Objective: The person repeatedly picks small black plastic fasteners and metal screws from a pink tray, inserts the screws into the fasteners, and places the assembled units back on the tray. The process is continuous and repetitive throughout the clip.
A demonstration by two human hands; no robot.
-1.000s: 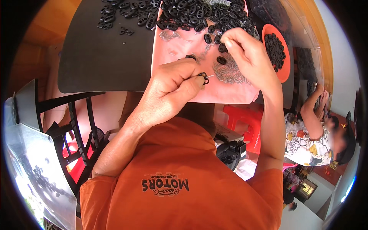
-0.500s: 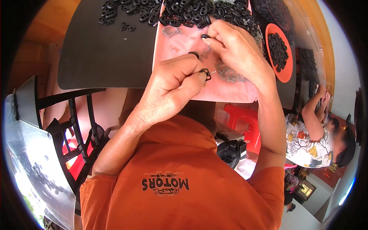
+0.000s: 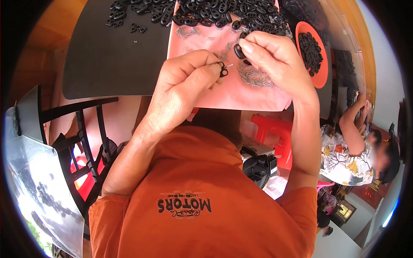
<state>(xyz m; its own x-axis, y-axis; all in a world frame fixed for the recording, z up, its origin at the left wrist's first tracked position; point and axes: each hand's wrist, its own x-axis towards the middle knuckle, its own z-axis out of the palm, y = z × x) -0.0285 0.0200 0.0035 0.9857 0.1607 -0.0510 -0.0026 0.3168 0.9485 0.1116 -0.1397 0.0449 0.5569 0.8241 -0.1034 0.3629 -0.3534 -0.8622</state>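
My left hand [image 3: 180,88] pinches a small black plastic cord-lock piece with holes [image 3: 223,72] between thumb and fingers. From that piece a thin metal spring [image 3: 230,66] sticks out toward the right. Held by the fingertips of my right hand [image 3: 277,60] is a black oval cord-lock piece [image 3: 239,51], a short distance from the left one. Beneath both hands lies a pink sheet [image 3: 241,101], with a heap of small springs [image 3: 254,77] close under my right hand. Black oval cord-lock pieces [image 3: 219,8] are piled on its far part.
An orange basin [image 3: 320,79] of small black parts stands at the right. More black pieces [image 3: 118,15] lie on the dark table [image 3: 112,60] at far left. A red stool [image 3: 284,142] and a black chair [image 3: 81,124] flank me. Another person [image 3: 346,159] sits at right.
My hands have drawn further apart from overlapping depth, the left moving slightly left and up. My right hand has shifted right and down, and the spring on the left piece now shows clearly.
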